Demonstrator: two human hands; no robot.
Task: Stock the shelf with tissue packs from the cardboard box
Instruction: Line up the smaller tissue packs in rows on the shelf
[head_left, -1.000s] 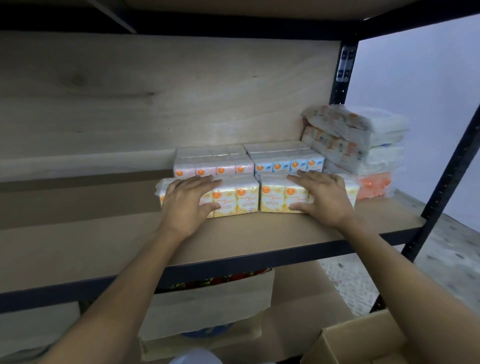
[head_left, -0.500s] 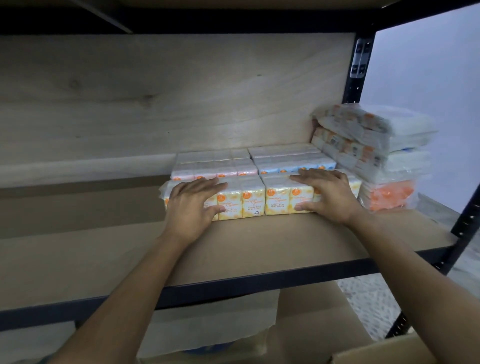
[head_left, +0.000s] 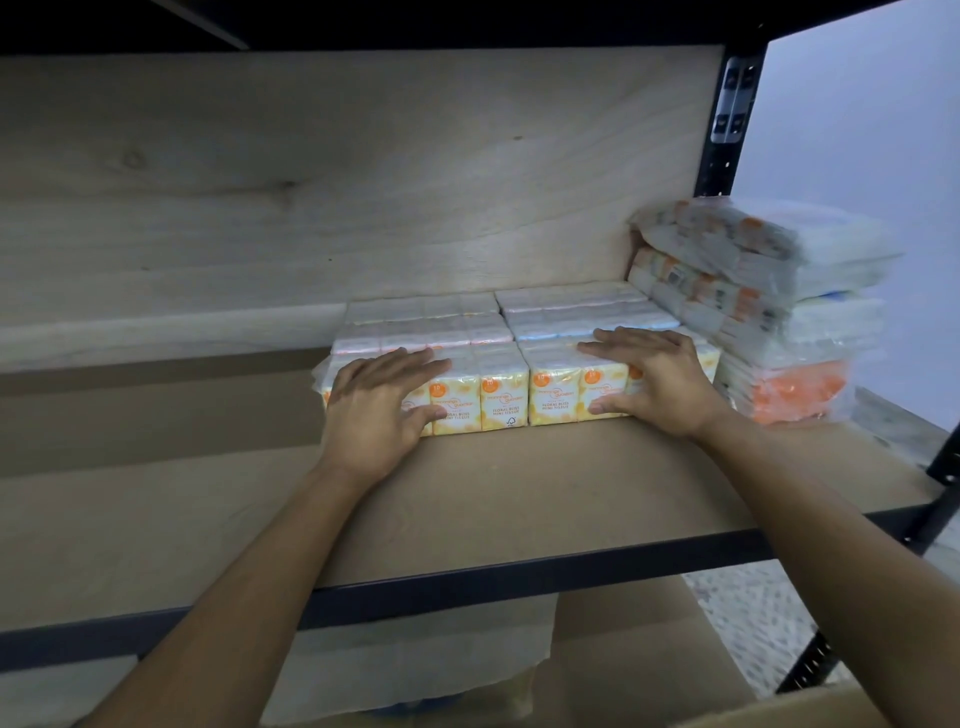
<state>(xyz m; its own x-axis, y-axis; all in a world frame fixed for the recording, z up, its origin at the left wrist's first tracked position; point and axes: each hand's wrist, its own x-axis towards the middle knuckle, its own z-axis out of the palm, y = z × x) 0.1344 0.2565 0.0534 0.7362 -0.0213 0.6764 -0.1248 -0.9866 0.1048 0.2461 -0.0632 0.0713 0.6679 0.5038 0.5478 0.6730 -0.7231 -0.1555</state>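
Below the front edge of the shelf shows the cardboard box. My left grip and right grip, both wide, press flat on the front tissue packs, mid-shelf; a taller stack fills the back right corner.

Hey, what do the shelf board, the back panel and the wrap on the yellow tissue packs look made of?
Shelf board: probably fibreboard, matte brown, no grain. Back panel: pale wood or plywood, showing grain and a knot. Yellow tissue packs: wrapped in thin plastic film, likely; it shines and bunches at the left end.
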